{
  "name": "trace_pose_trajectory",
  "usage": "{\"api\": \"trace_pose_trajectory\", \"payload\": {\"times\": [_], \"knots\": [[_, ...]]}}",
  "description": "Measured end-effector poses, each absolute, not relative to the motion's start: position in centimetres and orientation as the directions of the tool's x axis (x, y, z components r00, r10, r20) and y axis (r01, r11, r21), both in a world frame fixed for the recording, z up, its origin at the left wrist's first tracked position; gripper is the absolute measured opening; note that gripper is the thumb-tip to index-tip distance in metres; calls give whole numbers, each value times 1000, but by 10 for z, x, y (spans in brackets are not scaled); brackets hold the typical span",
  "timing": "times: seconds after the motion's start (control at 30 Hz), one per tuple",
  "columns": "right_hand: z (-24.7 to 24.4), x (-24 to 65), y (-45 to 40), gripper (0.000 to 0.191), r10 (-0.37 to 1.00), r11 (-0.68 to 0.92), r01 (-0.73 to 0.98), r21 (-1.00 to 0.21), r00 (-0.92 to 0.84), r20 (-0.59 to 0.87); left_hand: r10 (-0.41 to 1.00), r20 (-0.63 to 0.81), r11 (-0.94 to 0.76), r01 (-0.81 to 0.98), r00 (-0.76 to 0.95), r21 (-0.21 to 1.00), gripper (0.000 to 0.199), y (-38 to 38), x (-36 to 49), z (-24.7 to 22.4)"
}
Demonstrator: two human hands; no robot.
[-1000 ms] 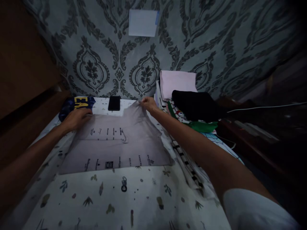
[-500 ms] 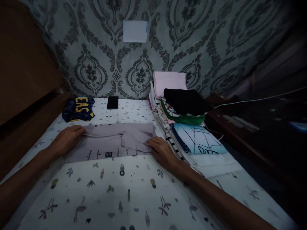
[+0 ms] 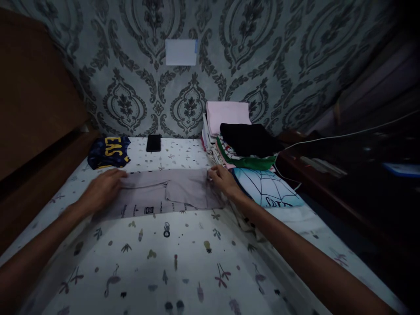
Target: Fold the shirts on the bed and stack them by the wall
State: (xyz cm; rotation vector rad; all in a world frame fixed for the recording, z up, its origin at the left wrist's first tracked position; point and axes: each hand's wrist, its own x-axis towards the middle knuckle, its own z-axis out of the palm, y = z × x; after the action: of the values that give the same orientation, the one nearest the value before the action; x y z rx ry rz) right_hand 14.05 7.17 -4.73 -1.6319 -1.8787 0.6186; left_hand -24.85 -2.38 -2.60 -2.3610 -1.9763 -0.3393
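A light grey T-shirt [image 3: 147,197] lies folded into a long strip across the bed, a sleeve turned inward on its right half and small dark prints along the near side. My left hand [image 3: 106,188] is closed at the left end of the strip, fingers together on the cloth near its far edge; the thumb is hard to see. At the far right corner my right hand [image 3: 222,178] pinches the fabric between thumb and fingers. Beside that hand, on the right, is a light blue garment [image 3: 267,188] with a web pattern.
Behind my right hand rises a stack of folded clothes, with a black garment [image 3: 247,139] and a pink one [image 3: 228,117] on top. A dark blue garment [image 3: 110,153] with yellow letters and a black phone [image 3: 153,143] lie near the wall. A cable [image 3: 328,139] runs at right.
My right hand has moved from the right side of the T-shirt up to its far right corner. My left hand has shifted slightly right along the cloth.
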Motion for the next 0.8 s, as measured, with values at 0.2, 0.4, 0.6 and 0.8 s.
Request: {"api": "trace_pose_trajectory", "payload": {"times": [0.2, 0.4, 0.6, 0.8], "knots": [[-65, 112, 128, 28, 994, 26, 781, -623, 46, 98, 756, 161, -648, 692, 634, 319, 32, -3, -120, -40], [-72, 107, 137, 33, 984, 108, 841, -530, -16, 175, 664, 68, -734, 633, 744, 245, 28, -4, -100, -67], [-66, 96, 117, 37, 941, 259, 874, -411, -133, 312, 706, 90, -683, 642, 703, 347, 35, -16, -132, -52], [-72, 67, 79, 46, 769, 634, 740, -223, -574, 281, 898, 93, -433, 901, 430, 10, 33, -13, -200, -43]]}}
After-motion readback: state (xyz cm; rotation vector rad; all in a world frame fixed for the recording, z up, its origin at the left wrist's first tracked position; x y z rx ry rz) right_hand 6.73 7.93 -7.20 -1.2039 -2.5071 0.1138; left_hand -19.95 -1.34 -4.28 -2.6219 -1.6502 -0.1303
